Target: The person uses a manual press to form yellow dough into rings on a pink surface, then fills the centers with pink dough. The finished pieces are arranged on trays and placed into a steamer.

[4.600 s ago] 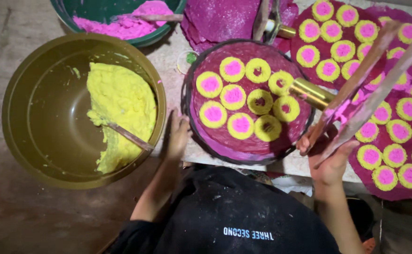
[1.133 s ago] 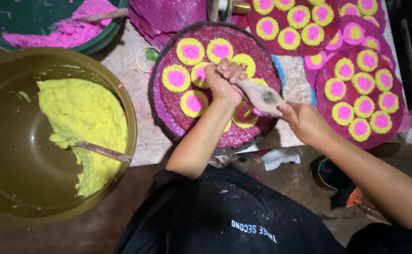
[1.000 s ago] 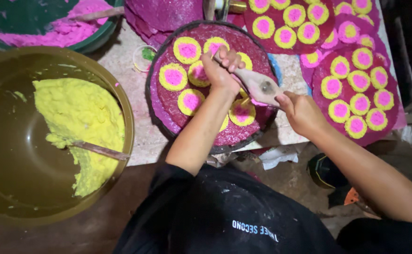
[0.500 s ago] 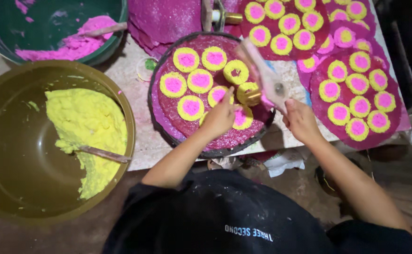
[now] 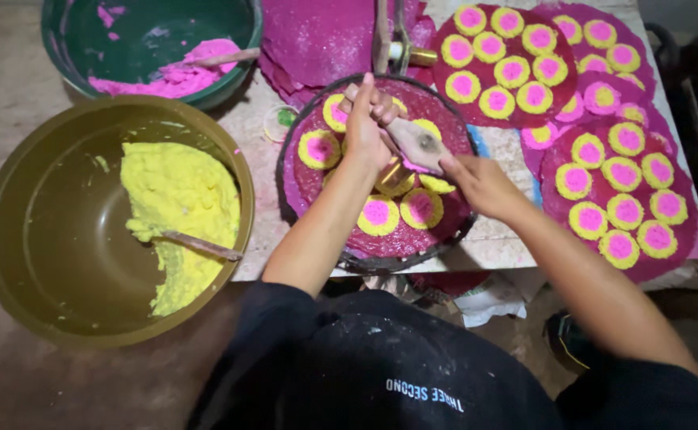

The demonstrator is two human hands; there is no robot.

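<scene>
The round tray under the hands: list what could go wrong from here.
1. The left hand and right hand work a flat tool low over the round tray; a slip could smear the yellow-and-pink rounds beside it.
2. The tray's near edge overhangs the table; hard pressing might tip it.
3. The stick in the yellow paste leans on the bowl rim near the left elbow and could be knocked.

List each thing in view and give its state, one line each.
Olive bowl: part full of yellow dough, stick lying in it.
Green bowl: pink dough low at one side.
Round tray: pink sheet, yellow-pink discs.
Left hand: gripping scoop.
Right hand: on scoop.
Finished sheets: laid overlapping.
</scene>
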